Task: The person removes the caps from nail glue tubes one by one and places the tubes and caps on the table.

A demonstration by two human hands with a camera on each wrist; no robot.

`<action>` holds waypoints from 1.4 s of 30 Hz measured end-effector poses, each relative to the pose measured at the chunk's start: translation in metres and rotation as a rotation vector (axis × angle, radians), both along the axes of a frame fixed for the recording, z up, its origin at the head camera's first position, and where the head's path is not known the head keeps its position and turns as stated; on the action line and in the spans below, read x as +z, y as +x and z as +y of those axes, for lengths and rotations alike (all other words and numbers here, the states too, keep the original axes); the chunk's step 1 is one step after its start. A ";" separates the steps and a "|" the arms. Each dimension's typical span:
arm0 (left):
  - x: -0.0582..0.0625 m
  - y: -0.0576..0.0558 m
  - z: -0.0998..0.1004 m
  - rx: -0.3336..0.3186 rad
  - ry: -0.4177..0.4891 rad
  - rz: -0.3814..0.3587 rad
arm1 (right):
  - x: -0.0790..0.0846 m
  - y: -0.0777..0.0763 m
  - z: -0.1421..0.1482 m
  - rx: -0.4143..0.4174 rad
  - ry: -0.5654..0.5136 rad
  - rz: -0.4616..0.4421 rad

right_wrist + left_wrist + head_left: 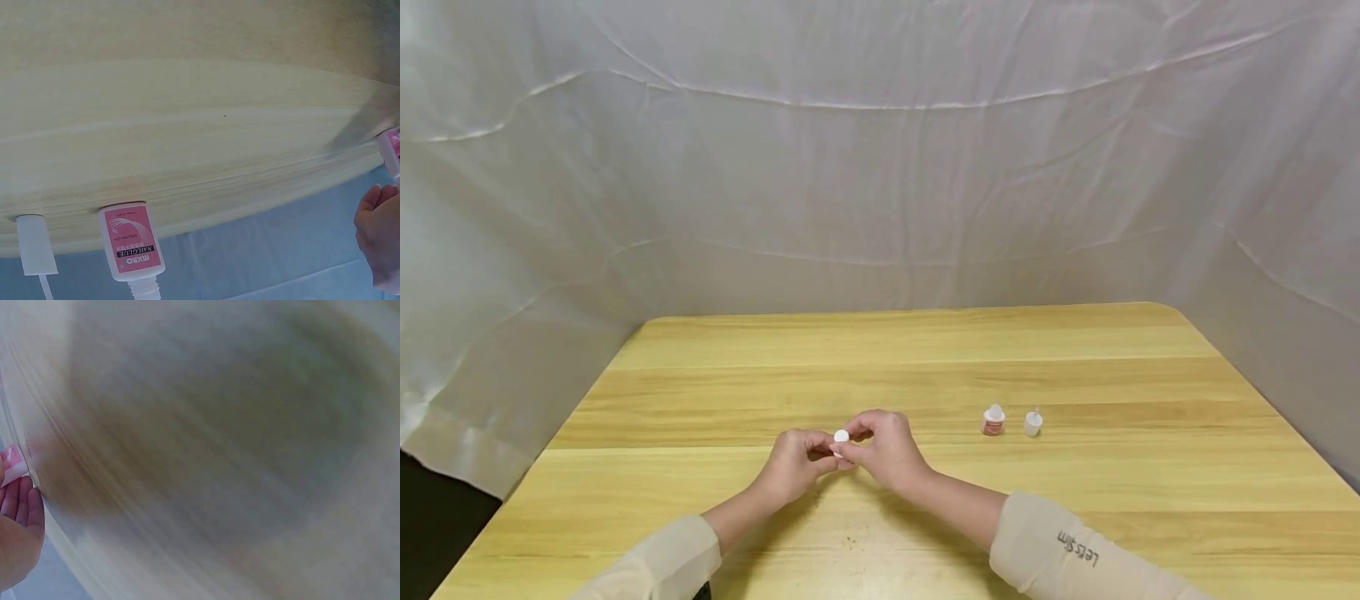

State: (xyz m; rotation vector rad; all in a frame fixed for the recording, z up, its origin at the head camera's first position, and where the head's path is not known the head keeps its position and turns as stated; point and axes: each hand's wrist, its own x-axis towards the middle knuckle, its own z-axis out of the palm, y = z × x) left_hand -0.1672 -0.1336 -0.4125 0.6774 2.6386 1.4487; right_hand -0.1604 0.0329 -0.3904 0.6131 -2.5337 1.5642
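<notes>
Both hands meet around a small pink-and-white bottle, its white cap (pixel 841 436) facing up. My left hand (pixel 792 468) grips the bottle from the left, with thumb and fingers on its body. From the right, my right hand (pixel 889 450) pinches it at the cap. In the right wrist view part of the held bottle (pixel 391 150) shows at the right edge, its base at the tabletop; the right hand hides its upper end. The left wrist view catches only the bottle's pink label (pixel 11 459) at the far left.
To the right on the wooden table (pixel 925 358) stands an uncapped nail glue bottle (pixel 132 240) with a pink label. Beside it, a white brush cap (pixel 1033 425) stands with its thin stem pointing up. Pale fabric (pixel 880 183) hangs behind the table and at both sides.
</notes>
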 end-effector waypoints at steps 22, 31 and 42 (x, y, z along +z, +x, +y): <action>0.001 -0.002 -0.001 -0.069 0.006 0.003 | -0.002 -0.001 0.002 0.049 0.032 0.080; 0.000 -0.003 -0.002 -0.091 0.001 0.051 | -0.001 -0.001 0.003 0.084 0.047 0.109; 0.000 -0.005 -0.002 -0.101 -0.012 0.098 | 0.001 -0.007 0.008 0.158 0.077 0.073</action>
